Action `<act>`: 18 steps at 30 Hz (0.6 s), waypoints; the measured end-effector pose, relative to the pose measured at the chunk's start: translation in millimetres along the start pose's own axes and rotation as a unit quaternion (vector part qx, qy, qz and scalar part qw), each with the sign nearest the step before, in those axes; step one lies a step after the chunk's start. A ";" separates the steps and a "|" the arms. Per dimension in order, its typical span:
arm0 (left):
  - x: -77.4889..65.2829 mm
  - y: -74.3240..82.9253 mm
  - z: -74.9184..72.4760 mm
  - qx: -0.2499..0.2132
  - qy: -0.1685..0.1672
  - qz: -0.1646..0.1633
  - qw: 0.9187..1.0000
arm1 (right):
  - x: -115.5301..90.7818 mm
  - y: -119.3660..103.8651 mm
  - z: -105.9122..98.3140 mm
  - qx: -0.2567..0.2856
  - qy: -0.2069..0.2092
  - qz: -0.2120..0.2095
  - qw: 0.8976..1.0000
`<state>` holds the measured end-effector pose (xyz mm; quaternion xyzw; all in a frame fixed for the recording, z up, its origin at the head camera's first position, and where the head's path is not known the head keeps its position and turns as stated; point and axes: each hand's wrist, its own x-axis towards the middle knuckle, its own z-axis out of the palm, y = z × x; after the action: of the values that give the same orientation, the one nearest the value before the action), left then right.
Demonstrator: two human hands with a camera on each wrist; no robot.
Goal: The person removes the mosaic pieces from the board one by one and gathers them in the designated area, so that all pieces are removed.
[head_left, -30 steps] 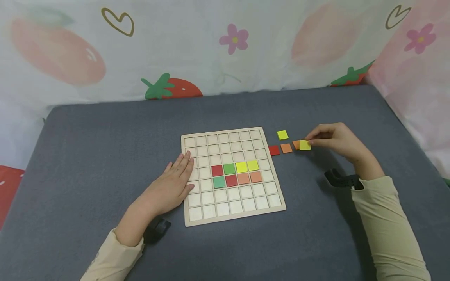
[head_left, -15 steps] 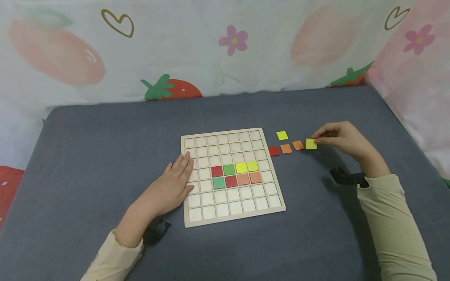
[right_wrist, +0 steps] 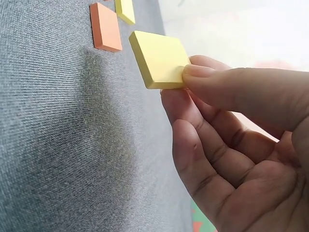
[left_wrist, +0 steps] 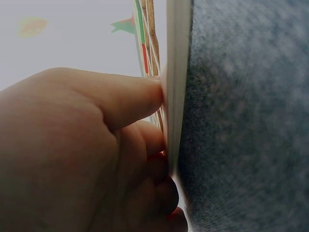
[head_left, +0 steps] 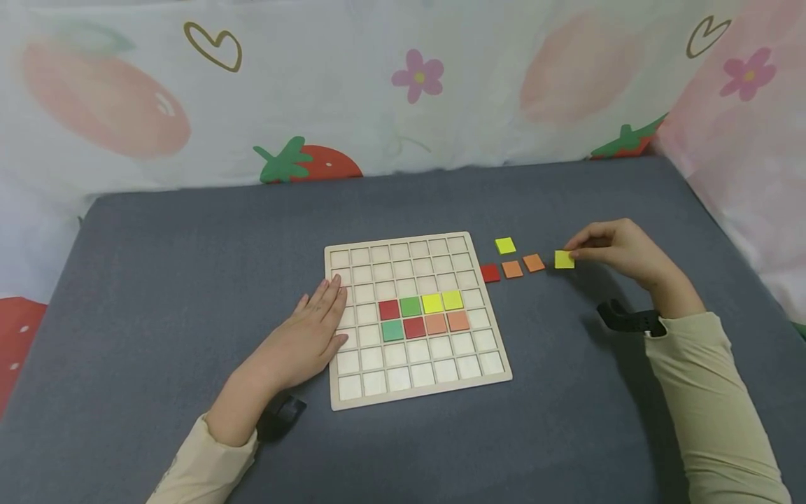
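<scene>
A pale wooden grid board lies on the grey cloth. My left hand rests on its left edge with the fingers straight; in the left wrist view the thumb touches the board's side. Two rows of square tiles fill cells near its middle: red, green and two yellow above, green, red and two orange below. Between thumb and fingers, my right hand pinches a yellow square tile, raised above the cloth right of the board.
Just right of the board lie a red tile, two orange tiles, the nearer to my right hand being this orange tile, and a yellow tile behind them. A printed curtain hangs along the table's back edge.
My right hand has moved right with the yellow tile, away from the orange tile it partly covered a second ago. The left hand and the board stay put.
</scene>
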<state>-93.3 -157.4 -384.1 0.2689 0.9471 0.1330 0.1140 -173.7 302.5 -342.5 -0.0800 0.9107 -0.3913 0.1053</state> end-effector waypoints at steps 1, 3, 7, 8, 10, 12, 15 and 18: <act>0.1 -0.1 0.1 0.000 0.000 0.000 1.000 | 0.0 0.0 -0.3 -0.002 -0.001 0.000 1.000; 0.4 -0.5 0.7 0.000 0.000 0.000 1.000 | -0.1 -0.1 -0.9 -0.006 -0.001 -0.001 1.000; 0.7 0.0 0.9 0.000 0.000 -0.001 1.000 | 0.4 -0.4 -2.3 -0.011 -0.003 0.002 1.000; 0.7 0.0 1.0 -0.001 0.001 -0.001 1.000 | 0.4 -0.4 -3.0 -0.013 -0.005 0.000 1.000; 0.4 0.6 0.6 -0.002 0.002 -0.001 1.000 | 0.5 -0.3 -4.2 -0.014 -0.009 -0.001 1.000; 0.0 0.9 0.4 -0.002 0.004 0.000 1.000 | 0.9 0.1 -5.6 -0.015 -0.016 -0.006 1.000; -0.5 1.3 0.1 -0.002 0.006 0.001 1.000 | 2.3 0.4 -6.6 -0.018 -0.020 -0.006 1.000; -0.9 1.2 0.1 0.000 0.007 0.002 1.000 | 4.4 0.5 -6.8 -0.021 -0.016 0.006 1.000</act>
<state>-91.9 -156.9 -383.7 0.2699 0.9474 0.1352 0.1067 -179.8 306.5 -338.9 -0.0830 0.9173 -0.3703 0.1207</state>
